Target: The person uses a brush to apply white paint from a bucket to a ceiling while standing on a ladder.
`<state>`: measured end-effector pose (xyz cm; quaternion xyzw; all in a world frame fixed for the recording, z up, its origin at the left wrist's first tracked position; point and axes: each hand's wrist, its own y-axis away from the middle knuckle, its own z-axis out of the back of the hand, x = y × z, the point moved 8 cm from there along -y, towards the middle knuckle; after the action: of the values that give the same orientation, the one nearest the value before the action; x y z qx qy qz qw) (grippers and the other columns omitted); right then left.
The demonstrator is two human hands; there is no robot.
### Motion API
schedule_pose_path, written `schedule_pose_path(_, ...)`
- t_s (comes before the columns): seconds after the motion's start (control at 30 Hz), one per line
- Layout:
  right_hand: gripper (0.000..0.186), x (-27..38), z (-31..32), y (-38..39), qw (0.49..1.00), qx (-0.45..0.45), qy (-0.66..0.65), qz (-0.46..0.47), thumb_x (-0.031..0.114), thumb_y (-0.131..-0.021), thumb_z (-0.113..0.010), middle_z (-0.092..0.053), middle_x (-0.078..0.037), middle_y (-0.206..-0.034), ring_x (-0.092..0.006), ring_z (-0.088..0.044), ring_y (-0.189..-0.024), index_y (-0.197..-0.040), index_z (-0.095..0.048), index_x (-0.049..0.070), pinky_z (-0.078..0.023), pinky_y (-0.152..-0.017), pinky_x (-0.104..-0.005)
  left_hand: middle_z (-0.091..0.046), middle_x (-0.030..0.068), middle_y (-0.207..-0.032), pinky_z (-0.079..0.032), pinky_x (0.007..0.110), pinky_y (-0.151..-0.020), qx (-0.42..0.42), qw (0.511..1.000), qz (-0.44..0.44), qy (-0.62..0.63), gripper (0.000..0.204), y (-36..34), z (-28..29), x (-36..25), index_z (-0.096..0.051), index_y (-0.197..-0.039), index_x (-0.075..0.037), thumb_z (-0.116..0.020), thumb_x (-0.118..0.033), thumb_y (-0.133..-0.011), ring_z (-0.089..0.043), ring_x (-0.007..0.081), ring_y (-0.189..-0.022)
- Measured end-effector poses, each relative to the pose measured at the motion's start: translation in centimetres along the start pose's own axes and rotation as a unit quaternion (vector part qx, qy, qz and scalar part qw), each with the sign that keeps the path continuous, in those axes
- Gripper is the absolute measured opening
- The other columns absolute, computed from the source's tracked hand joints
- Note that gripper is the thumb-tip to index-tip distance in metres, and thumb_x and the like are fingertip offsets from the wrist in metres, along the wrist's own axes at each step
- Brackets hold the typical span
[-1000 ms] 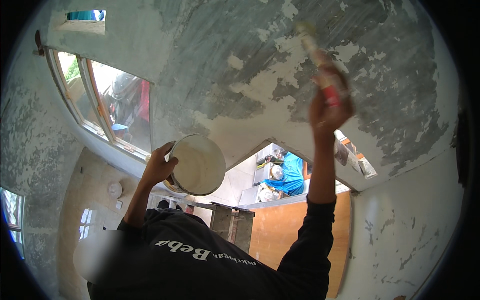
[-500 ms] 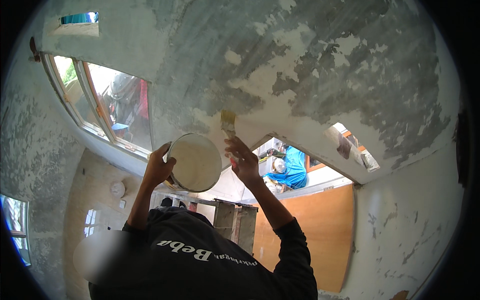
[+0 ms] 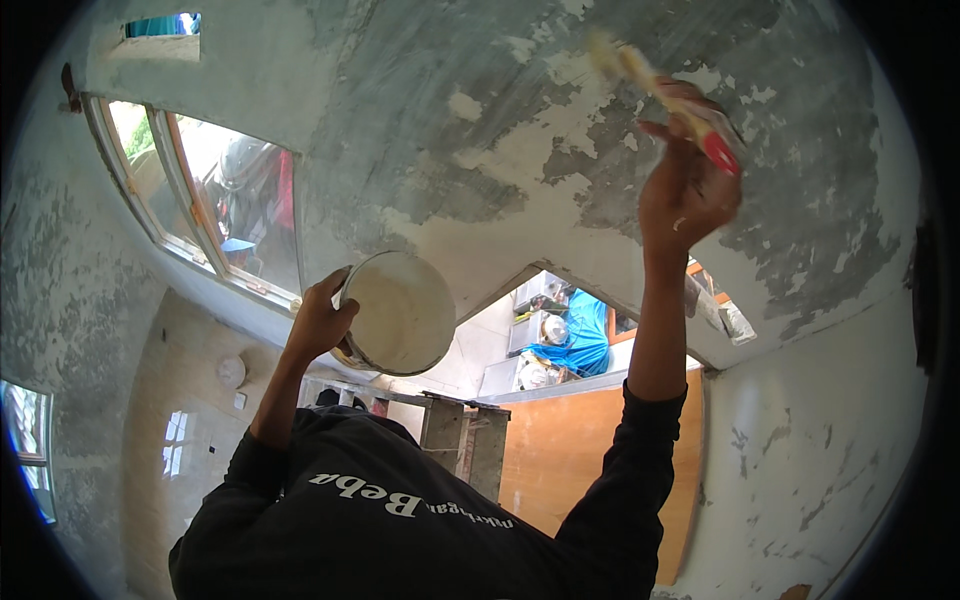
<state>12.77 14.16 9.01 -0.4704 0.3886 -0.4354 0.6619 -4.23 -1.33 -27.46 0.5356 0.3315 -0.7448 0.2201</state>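
Lifted from beside the bucket (image 3: 440,300) since the frame before, the right hand (image 3: 690,195) is now at the upper right with the brush (image 3: 640,70), while the bucket shifts only slightly, near the middle. Both hands are well apart: the right is closed round the red-and-pale handle, the left hand (image 3: 322,315) clamped on the bucket's left edge, thumb at the rim. Blur hides whether the bristles touch the patchy grey wall (image 3: 480,120). Such a quick swing could fling drops, perhaps through the opening below centre onto the blue sheet (image 3: 587,335). Held from one side only, the bucket could tip if the left wrist tires, spilling its pale contents. Ragged patches might also flake under hard strokes, dirtying the bristles.
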Motion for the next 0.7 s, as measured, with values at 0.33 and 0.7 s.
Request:
schedule_pose_path(0.33, 0.013, 0.0, -4.3, 14.8, 0.983, 0.148, 0.107, 0.010, 0.007, -0.077, -0.067, -0.067, -0.006, -0.101, -0.0296, -0.063, -0.100, -0.089, -0.063, 0.011, -0.053, -0.087, -0.0396, -0.062, 0.0226, -0.109, -0.054, 0.034, -0.040, 0.024, 0.992, 0.097, 0.077, 0.052, 0.0, 0.0, -1.3, -0.046, -0.126, 0.008, -0.051, -0.001, -0.074, -0.066, 0.0271, -0.058)
schedule_pose_path(0.7, 0.016, 0.8, -5.3, 33.4, 0.916, 0.232, 0.002, -0.328, -0.002, -0.079, -0.061, -0.066, -0.010, -0.101, -0.0293, -0.064, -0.100, -0.094, -0.062, 0.003, -0.053, -0.083, -0.0367, -0.061, 0.0239, -0.111, -0.053, 0.033, -0.039, 0.019, 0.998, 0.058, 0.013, 0.052, 0.3, 1.2, 1.0, -0.045, -0.125, 0.010, -0.052, 0.001, -0.074, -0.067, 0.0269, -0.060)
